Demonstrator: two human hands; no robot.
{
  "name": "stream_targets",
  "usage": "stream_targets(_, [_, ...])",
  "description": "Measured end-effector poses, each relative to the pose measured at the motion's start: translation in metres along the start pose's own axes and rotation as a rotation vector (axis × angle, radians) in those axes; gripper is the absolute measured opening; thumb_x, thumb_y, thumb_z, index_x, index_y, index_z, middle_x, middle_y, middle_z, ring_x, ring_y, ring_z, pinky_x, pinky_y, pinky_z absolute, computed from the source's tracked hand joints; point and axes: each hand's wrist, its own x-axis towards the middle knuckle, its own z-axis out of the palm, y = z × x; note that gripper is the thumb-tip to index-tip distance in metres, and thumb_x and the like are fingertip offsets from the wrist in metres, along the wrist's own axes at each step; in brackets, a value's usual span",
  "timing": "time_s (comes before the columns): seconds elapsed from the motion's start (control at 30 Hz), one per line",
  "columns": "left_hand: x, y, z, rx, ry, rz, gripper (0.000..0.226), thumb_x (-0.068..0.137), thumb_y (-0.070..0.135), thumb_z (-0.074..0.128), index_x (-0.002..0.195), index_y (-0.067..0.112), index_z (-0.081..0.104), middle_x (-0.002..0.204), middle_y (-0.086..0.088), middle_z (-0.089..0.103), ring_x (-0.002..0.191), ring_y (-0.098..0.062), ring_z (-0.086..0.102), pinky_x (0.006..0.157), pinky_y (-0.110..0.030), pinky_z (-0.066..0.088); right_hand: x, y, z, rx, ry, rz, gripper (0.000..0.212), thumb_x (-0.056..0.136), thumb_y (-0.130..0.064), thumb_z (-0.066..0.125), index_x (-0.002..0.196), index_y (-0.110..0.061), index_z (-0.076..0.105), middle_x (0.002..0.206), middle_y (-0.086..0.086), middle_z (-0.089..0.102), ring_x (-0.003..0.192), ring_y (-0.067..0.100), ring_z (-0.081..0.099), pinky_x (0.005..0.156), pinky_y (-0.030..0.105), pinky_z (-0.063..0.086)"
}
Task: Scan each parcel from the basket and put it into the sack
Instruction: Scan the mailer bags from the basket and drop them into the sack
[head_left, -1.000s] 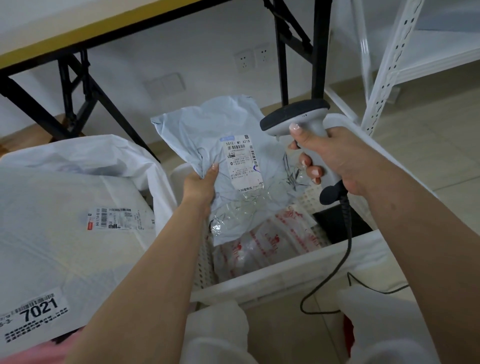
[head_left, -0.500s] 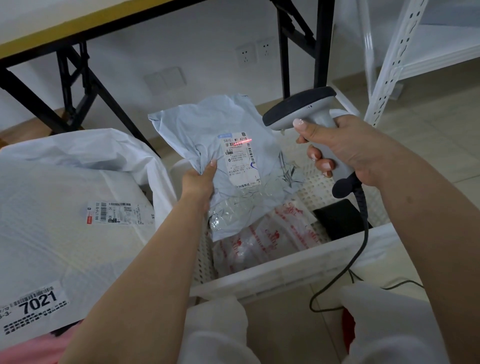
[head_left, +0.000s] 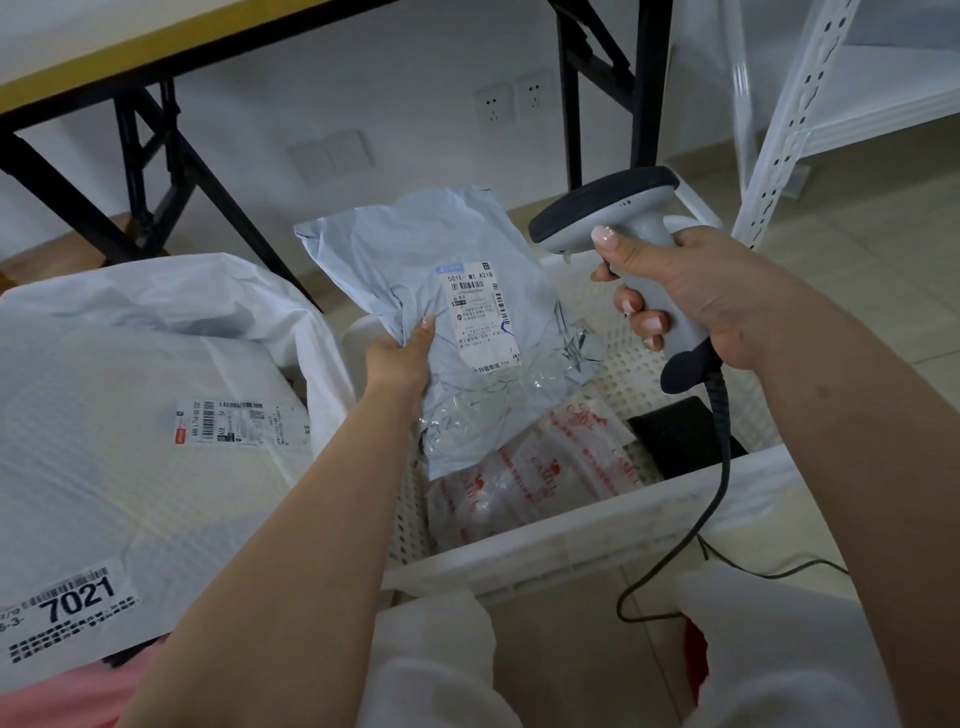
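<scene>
We have one view only, from a head-worn camera looking forward and steeply down. Both forearms reach in from the lower edge, close to us; the white perforated plastic basket (head_left: 571, 545) sits just below, wall and floor beyond.

The setting is a parcel sorting or dispatch room. The landmark is a white perforated basket (head_left: 597, 535) on a tiled floor, containing plastic mailers. Left of the basket stands a white sack (head_left: 156, 312) holding labelled parcels. Behind the basket is a yellow-edged worktop (head_left: 104, 57) on black folding legs. Right of the basket rises white slotted-steel shelving (head_left: 789, 119). A corded barcode scanner (head_left: 623, 223) is above the basket.
</scene>
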Motion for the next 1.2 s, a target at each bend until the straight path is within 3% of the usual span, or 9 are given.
stream_targets(0.1, [-0.006, 0.005, 0.003, 0.008, -0.021, 0.005, 0.017, 0.091, 0.031, 0.068, 0.082, 0.017, 0.064, 0.085, -0.004, 0.070, 0.081, -0.025, 0.070, 0.079, -0.043, 0.059, 0.002, 0.001, 0.003, 0.015, 0.006, -0.006, 0.048, 0.081, -0.050, 0.070, 0.101, -0.007, 0.064, 0.058, 0.001, 0.054, 0.041, 0.012, 0.039, 0.043, 0.022, 0.040])
stream_targets(0.23, [-0.032, 0.022, 0.003, -0.039, -0.033, 0.034, 0.026, 0.094, 0.033, 0.065, 0.100, 0.008, 0.066, 0.078, -0.002, 0.066, 0.046, -0.005, 0.054, 0.047, -0.019, 0.045, -0.002, 0.007, 0.015, 0.053, 0.054, -0.044, 0.050, 0.082, -0.049, 0.070, 0.106, -0.006, 0.060, 0.057, 0.000, 0.053, 0.041, 0.012, 0.040, 0.043, 0.021, 0.040])
stream_targets(0.3, [-0.051, 0.038, -0.008, -0.103, -0.022, 0.082, 0.026, 0.095, 0.029, 0.063, 0.107, 0.006, 0.064, 0.085, -0.005, 0.069, 0.058, -0.009, 0.062, 0.053, -0.022, 0.052, -0.008, 0.007, 0.028, 0.066, 0.086, -0.062, 0.050, 0.083, -0.049, 0.070, 0.107, -0.007, 0.059, 0.058, 0.000, 0.052, 0.042, 0.012, 0.041, 0.043, 0.023, 0.040])
stream_targets(0.4, [-0.069, 0.068, -0.047, -0.123, 0.036, 0.168, 0.031, 0.096, 0.023, 0.062, 0.119, 0.003, 0.060, 0.117, -0.025, 0.066, 0.095, -0.040, 0.065, 0.076, -0.047, 0.056, -0.021, 0.003, 0.056, 0.101, 0.131, -0.059, 0.043, 0.086, -0.046, 0.069, 0.100, -0.007, 0.059, 0.061, 0.003, 0.051, 0.042, 0.013, 0.040, 0.045, 0.025, 0.038])
stream_targets(0.47, [-0.076, 0.091, -0.091, -0.105, 0.092, 0.260, 0.036, 0.096, 0.018, 0.063, 0.126, 0.000, 0.056, 0.115, -0.029, 0.065, 0.089, -0.044, 0.066, 0.056, -0.032, 0.058, -0.032, -0.002, 0.079, 0.142, 0.146, -0.021, 0.037, 0.087, -0.043, 0.069, 0.097, -0.009, 0.058, 0.062, 0.003, 0.050, 0.040, 0.012, 0.040, 0.044, 0.023, 0.038])
stream_targets(0.63, [-0.098, 0.156, -0.221, 0.163, 0.293, 0.295, 0.039, 0.090, 0.019, 0.068, 0.123, 0.004, 0.052, 0.100, -0.013, 0.065, 0.062, -0.017, 0.059, 0.041, -0.018, 0.045, -0.057, -0.021, 0.124, 0.180, 0.072, 0.011, 0.030, 0.088, -0.037, 0.070, 0.090, -0.012, 0.054, 0.061, 0.004, 0.049, 0.038, 0.011, 0.040, 0.042, 0.021, 0.037])
stream_targets(0.83, [-0.116, 0.183, -0.299, 0.628, 0.192, 0.046, 0.061, 0.086, 0.015, 0.071, 0.136, 0.009, 0.038, 0.108, -0.013, 0.060, 0.085, -0.028, 0.064, 0.069, -0.039, 0.058, -0.067, -0.026, 0.156, 0.159, -0.030, -0.027, 0.029, 0.089, -0.033, 0.069, 0.094, -0.008, 0.055, 0.059, 0.006, 0.047, 0.040, 0.015, 0.038, 0.044, 0.025, 0.035])
stream_targets(1.0, [-0.103, 0.146, -0.278, 0.868, 0.055, 0.065, 0.107, 0.087, 0.014, 0.072, 0.156, 0.026, -0.009, 0.158, -0.012, 0.027, 0.130, -0.035, 0.046, 0.093, -0.040, 0.044, -0.071, -0.021, 0.168, 0.124, -0.043, 0.009, 0.029, 0.091, -0.033, 0.068, 0.089, -0.008, 0.055, 0.062, 0.006, 0.048, 0.045, 0.016, 0.038, 0.048, 0.028, 0.035])
stream_targets(1.2, [-0.087, 0.115, -0.256, 0.991, 0.247, 0.153, 0.103, 0.084, 0.019, 0.074, 0.156, 0.018, 0.000, 0.140, -0.025, 0.039, 0.123, -0.044, 0.047, 0.099, -0.046, 0.040, -0.068, -0.018, 0.163, 0.114, -0.033, 0.039, 0.029, 0.089, -0.035, 0.069, 0.089, -0.009, 0.054, 0.063, 0.006, 0.050, 0.046, 0.016, 0.039, 0.048, 0.027, 0.036])
